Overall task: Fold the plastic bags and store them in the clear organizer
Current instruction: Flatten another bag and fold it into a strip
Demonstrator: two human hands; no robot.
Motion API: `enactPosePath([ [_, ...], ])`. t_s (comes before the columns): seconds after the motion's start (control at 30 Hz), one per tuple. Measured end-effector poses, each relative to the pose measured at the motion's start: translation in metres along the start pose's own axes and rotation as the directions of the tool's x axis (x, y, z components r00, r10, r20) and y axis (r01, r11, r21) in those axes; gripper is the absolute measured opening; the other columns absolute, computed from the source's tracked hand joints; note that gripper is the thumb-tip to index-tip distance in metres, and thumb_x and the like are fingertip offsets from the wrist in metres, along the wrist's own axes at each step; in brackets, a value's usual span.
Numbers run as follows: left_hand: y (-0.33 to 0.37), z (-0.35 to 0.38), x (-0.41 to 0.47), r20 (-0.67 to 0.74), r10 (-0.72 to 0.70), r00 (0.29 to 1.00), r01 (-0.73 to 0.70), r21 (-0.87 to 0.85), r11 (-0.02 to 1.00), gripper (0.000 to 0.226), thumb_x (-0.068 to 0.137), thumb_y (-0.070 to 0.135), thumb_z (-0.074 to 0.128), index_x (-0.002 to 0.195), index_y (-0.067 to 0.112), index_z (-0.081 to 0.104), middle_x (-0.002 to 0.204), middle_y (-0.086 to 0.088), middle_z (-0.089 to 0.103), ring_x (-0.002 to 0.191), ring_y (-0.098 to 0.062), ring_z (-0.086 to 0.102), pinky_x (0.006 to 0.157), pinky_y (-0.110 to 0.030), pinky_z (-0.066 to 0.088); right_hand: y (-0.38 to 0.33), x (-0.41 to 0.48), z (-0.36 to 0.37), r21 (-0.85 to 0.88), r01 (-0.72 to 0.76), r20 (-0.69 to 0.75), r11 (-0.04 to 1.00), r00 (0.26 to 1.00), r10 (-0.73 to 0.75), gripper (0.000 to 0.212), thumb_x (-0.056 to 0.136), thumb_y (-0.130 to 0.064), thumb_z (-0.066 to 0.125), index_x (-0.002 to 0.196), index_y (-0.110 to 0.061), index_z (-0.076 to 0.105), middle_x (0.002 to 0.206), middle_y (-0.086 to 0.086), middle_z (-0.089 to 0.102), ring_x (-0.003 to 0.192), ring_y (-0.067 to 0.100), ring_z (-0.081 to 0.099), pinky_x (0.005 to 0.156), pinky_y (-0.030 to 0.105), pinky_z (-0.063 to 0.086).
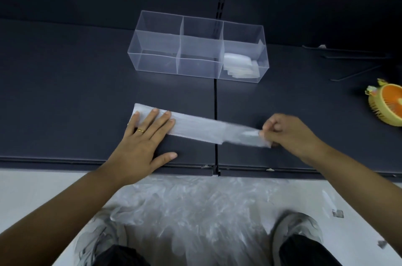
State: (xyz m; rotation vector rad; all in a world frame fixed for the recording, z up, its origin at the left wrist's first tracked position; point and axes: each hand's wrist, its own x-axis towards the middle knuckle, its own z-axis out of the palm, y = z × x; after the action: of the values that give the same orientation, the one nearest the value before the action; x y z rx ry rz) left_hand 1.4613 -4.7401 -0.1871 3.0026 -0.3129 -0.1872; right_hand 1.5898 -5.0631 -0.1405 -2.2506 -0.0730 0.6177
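A white plastic bag (195, 127), folded into a long narrow strip, lies across the dark shelf near its front edge. My left hand (145, 137) presses flat on the strip's left end with straight fingers. My right hand (287, 133) pinches the strip's right end, which looks blurred and slightly lifted. Behind the strip stands the clear organizer (156, 48) with three compartments. Folded white bags (240, 65) sit in its right compartment; the other two hold nothing.
A heap of loose plastic bags (195, 205) lies on the pale floor between my shoes, below the shelf edge (65, 160). An orange and yellow round fan (386, 105) rests at the shelf's right. A narrow seam (215, 96) divides the shelf.
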Motion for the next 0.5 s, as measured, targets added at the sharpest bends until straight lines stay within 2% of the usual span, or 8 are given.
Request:
enactPosePath([
  [0.07,0.014,-0.007,0.005,-0.007,0.042,0.999,-0.042,-0.076,0.996,0.087,0.088,0.071,0.019,0.152,0.012,0.023,0.16,-0.002,0.017,0.149,-0.022,0.005,0.12,-0.044,0.001,0.0,-0.025,-0.003,0.222,-0.139,0.127,0.965,0.985,0.112,0.015,0.083,0.001,0.068,0.094,-0.005,0.059,0.063,0.004,0.065,0.051,0.01,0.057,0.051,0.019,0.049],
  [0.1,0.028,-0.009,0.007,-0.002,0.081,0.997,-0.081,-0.135,0.988,0.09,0.086,0.073,0.022,0.152,0.012,0.02,0.16,-0.002,0.013,0.149,-0.019,0.001,0.12,-0.039,-0.002,0.001,-0.037,-0.004,0.273,-0.197,0.185,0.942,0.971,0.15,0.019,0.084,0.002,0.066,0.099,-0.005,0.059,0.064,0.005,0.066,0.053,0.011,0.058,0.052,0.019,0.05],
  [0.2,0.087,-0.007,0.009,0.0,0.209,0.978,-0.198,-0.313,0.929,0.092,0.086,0.074,0.03,0.152,0.018,0.001,0.159,0.004,-0.006,0.146,-0.007,-0.015,0.117,-0.025,-0.012,-0.007,-0.069,-0.006,0.31,-0.267,0.329,0.912,0.931,0.161,0.025,0.083,0.002,0.066,0.106,-0.006,0.06,0.07,0.008,0.07,0.061,0.013,0.064,0.055,0.02,0.051],
  [0.27,0.121,-0.005,0.007,-0.024,0.225,0.974,-0.211,-0.452,0.867,0.083,0.091,0.064,0.04,0.148,0.026,-0.007,0.156,0.013,-0.011,0.142,0.004,-0.018,0.114,-0.016,-0.013,-0.019,-0.085,-0.007,0.359,-0.268,0.405,0.894,0.908,0.11,0.032,0.075,-0.007,0.072,0.105,-0.006,0.061,0.073,0.013,0.071,0.066,0.017,0.067,0.057,0.021,0.052],
  [0.33,0.141,-0.007,0.005,-0.081,0.129,0.988,-0.151,-0.625,0.765,0.072,0.095,0.045,0.052,0.15,0.03,0.007,0.156,0.019,0.005,0.143,0.008,0.0,0.115,-0.012,-0.001,-0.033,-0.092,-0.007,0.416,-0.252,0.468,0.874,0.883,0.032,0.039,0.063,-0.02,0.077,0.098,-0.01,0.065,0.075,0.014,0.07,0.067,0.019,0.068,0.057,0.021,0.052],
  [0.4,0.147,-0.015,0.003,-0.125,-0.03,0.992,-0.083,-0.804,0.589,0.052,0.096,0.027,0.055,0.145,0.026,0.039,0.148,0.015,0.04,0.135,0.003,0.035,0.112,-0.015,0.024,-0.045,-0.091,-0.007,0.468,-0.185,0.46,0.864,0.886,-0.06,0.034,0.061,-0.03,0.077,0.091,-0.015,0.069,0.077,0.011,0.07,0.068,0.018,0.068,0.058,0.02,0.052],
  [0.47,0.144,-0.026,0.003,-0.105,-0.144,0.984,-0.04,-0.918,0.395,0.03,0.098,0.02,0.053,0.126,0.021,0.064,0.114,0.016,0.066,0.103,0.004,0.06,0.091,-0.018,0.045,-0.049,-0.079,-0.005,0.457,-0.035,0.337,0.889,0.931,-0.137,0.033,0.069,-0.043,0.07,0.095,-0.025,0.07,0.091,0.003,0.07,0.08,0.012,0.068,0.069,0.022,0.054],
  [0.5,0.141,-0.031,0.005,-0.061,-0.19,0.98,-0.003,-0.957,0.29,0.023,0.098,0.019,0.054,0.111,0.022,0.072,0.093,0.018,0.066,0.082,0.004,0.059,0.075,-0.018,0.045,-0.049,-0.07,-0.004,0.424,0.049,0.28,0.904,0.942,-0.183,0.036,0.075,-0.049,0.065,0.105,-0.029,0.067,0.104,-0.004,0.069,0.093,0.009,0.066,0.079,0.024,0.053],
])
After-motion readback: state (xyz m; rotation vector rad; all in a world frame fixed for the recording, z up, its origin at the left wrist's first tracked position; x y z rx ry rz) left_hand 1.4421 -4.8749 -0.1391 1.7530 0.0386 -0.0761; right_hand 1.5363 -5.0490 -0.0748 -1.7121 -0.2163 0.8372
